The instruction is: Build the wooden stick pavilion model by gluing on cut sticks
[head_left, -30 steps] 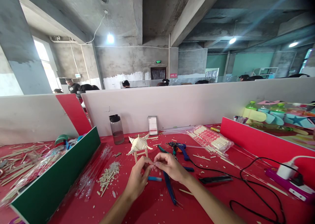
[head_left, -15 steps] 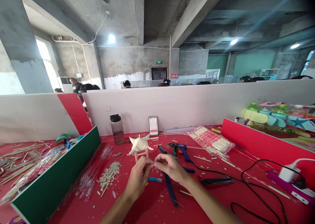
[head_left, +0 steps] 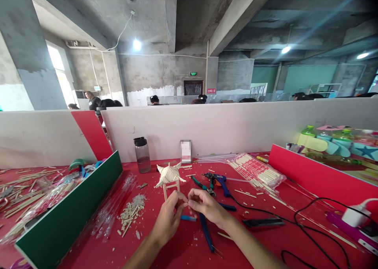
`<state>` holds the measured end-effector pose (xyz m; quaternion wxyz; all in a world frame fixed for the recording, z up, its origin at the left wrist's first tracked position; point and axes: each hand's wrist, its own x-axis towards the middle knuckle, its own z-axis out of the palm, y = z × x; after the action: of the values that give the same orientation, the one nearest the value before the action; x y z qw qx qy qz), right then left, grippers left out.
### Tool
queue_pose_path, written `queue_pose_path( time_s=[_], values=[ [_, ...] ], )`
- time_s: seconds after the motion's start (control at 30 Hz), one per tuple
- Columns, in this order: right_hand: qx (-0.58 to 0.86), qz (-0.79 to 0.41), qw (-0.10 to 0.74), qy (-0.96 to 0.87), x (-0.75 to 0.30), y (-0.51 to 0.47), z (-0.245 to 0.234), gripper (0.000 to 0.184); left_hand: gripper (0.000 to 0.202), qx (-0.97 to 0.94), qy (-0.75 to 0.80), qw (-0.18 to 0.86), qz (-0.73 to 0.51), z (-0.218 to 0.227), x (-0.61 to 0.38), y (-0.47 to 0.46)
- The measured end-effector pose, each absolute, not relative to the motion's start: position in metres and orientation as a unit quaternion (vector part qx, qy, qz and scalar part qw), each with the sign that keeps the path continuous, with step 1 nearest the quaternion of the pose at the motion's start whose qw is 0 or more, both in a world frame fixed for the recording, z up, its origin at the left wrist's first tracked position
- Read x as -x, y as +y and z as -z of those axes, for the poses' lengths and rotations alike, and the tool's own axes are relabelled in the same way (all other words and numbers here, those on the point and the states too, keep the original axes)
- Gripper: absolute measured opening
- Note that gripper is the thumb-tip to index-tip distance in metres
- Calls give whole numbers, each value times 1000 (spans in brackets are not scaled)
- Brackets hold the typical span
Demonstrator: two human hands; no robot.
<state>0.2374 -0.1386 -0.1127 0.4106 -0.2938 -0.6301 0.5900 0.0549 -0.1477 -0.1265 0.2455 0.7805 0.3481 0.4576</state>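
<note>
A small stick model [head_left: 169, 175] stands upright on the red, smooth tabletop [head_left: 265, 243]. Its pale roof is ribbed, with corners curving outward, and thin straight legs carry it. Just in front of the model, the left hand [head_left: 169, 218] and the right hand [head_left: 207, 208] meet at the fingertips; each grip is pressed together, but one cannot tell what tiny thing is between. Left of the model lies a rough heap of cut wooden bits [head_left: 133, 210]; behind-left, a clear plastic bottle [head_left: 143, 158]; to its right, a blue glue gun [head_left: 224, 184].
</note>
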Motion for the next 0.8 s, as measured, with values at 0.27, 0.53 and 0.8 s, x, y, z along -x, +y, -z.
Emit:
queue_pose_path(
  time_s=[0.27, 0.53, 0.8],
  values=[
    [299, -580, 365, -664, -243, -142, 112, 31, 16, -799, 322, 263, -435, 122, -57, -154],
    [296, -585, 374, -655, -242, -141, 112, 31, 16, -765, 333, 302, -461, 124, -66, -156],
    [277, -637, 391, -604, -246, -142, 106, 31, 25, -661, 345, 446, -495, 122, -72, -157]
  ],
)
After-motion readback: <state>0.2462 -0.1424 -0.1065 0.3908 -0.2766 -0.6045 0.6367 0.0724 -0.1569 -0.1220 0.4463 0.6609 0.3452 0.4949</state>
